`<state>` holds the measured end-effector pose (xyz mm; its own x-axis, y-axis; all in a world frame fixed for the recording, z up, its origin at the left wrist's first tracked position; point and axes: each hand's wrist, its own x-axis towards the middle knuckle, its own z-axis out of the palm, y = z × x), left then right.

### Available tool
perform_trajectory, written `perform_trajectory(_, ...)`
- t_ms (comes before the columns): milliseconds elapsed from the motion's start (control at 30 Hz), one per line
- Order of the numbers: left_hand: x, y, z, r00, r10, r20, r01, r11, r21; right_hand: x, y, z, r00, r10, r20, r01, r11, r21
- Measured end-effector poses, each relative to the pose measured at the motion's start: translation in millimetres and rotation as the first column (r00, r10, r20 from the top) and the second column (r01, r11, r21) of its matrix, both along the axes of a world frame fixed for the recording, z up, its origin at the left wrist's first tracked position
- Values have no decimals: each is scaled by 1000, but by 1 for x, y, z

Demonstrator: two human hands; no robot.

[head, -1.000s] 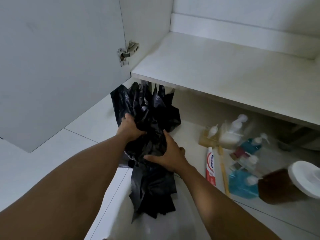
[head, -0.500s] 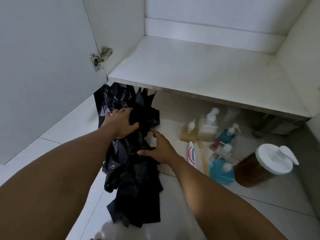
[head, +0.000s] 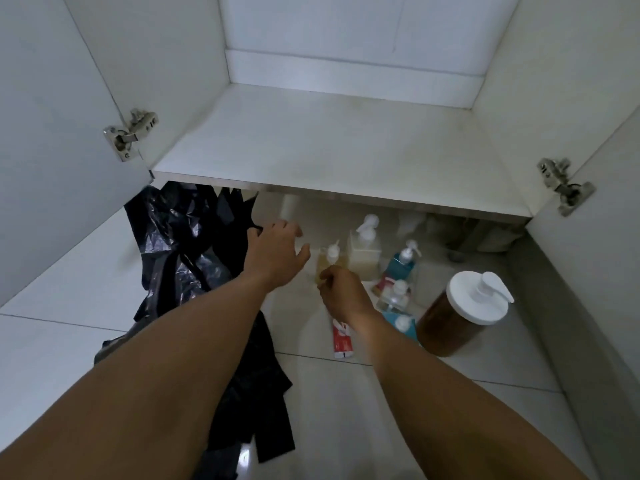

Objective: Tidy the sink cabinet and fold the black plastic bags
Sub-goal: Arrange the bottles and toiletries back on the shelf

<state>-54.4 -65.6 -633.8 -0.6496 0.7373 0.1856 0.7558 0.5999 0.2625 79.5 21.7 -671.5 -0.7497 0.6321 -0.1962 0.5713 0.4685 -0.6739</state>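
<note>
The black plastic bags (head: pixel 180 258) are unfolded; bottle tidying seems begun. Left hand (head: pixel 277 252) fingers are spread, right hand (head: pixel 341 289) fingers curled, hold unclear. The small bottle (head: pixel 330 255) should be gripped next.

A brown jar (head: pixel 446 329) with a white pump lid is standing on the tiled floor (head: pixel 346 417) at the right. Left of it, a teal pump bottle (head: pixel 401 268), a pale pump bottle (head: pixel 363 254) and a small amber bottle (head: pixel 329 259) are standing close together, and a red-and-white toothpaste tube (head: pixel 342 342) is lying flat nearby.

Bottles (head: pixel 363 252) rt, bags (head: pixel 180 244) lt, gap btwn
</note>
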Motion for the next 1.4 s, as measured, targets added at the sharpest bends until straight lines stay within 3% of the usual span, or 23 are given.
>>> perform_trajectory(133,7,9,-7,988,69,137,-82,993,90,9,12,8,995,-95,7,95,995,39)
perform_trajectory(267,15,20,-13,948,47,314,-93,987,134,20,33,27,983,-181,17,178,977,116)
perform_trajectory(367,28,41,-7,939,-17,345,-70,969,238,25,65,52,977,-215,1,210,954,216)
perform_trajectory(467,51,74,15,927,-184,328,39,915,402,31,103,86,961,-234,150,179,934,309)
perform_trajectory(533,68,99,31,903,-267,336,107,898,428,44,127,110,931,-227,287,147,950,275)
perform_trajectory(700,113,152,45,810,-345,475,264,937,229,97,180,130,861,-272,430,259,962,92)
perform_trajectory(800,128,171,26,770,-318,553,367,930,24,127,196,110,850,-386,359,429,902,-45)
perform_trajectory(900,138,181,2,761,-253,598,385,917,-103,154,199,79,824,-498,269,554,809,-196)
perform_trajectory(1100,147,191,-25,839,-157,521,394,836,-382,183,197,29,817,-501,286,575,662,-481)
perform_trajectory(1233,152,200,-20,840,-102,533,379,812,-443,185,192,29,839,-493,230,524,619,-585)
perform_trajectory(1300,154,202,-16,810,-66,583,360,840,-405,185,194,27,838,-497,224,521,609,-599)
perform_trajectory(1400,156,198,-12,797,-71,599,407,797,-446,183,195,28,842,-493,219,519,627,-581)
